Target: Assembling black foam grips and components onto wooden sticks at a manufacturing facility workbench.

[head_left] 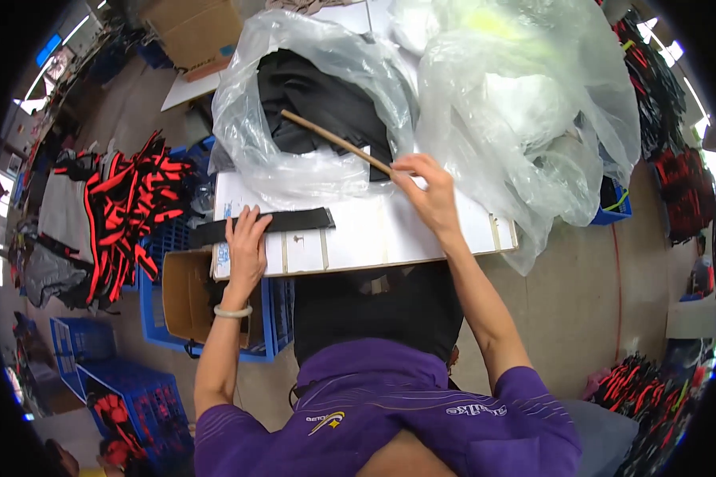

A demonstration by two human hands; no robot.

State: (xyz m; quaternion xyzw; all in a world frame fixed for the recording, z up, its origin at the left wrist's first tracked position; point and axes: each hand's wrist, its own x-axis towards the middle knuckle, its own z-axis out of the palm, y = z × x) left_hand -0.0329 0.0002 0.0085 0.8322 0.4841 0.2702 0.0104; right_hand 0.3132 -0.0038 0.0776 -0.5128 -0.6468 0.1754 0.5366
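Observation:
My left hand (247, 246) lies flat with its fingers spread, pressing on a black fabric strip (301, 220) near the front left of the white work surface (406, 230). Between the thumb and fingers of my right hand (431, 192) is one end of a thin brown stick, apparently wooden (334, 139). The stick slants up and to the left, above an opened clear plastic bag (235, 119). Folded black fabric (318, 95) fills that bag, just beyond both hands.
A large clear plastic bag (525, 103) with white contents covers the right of the surface and hangs over its edge. Below left stands a blue crate (153, 318) with a cardboard box (184, 290). Red-and-black pieces (123, 207) are heaped at left; a carton (195, 32) sits behind.

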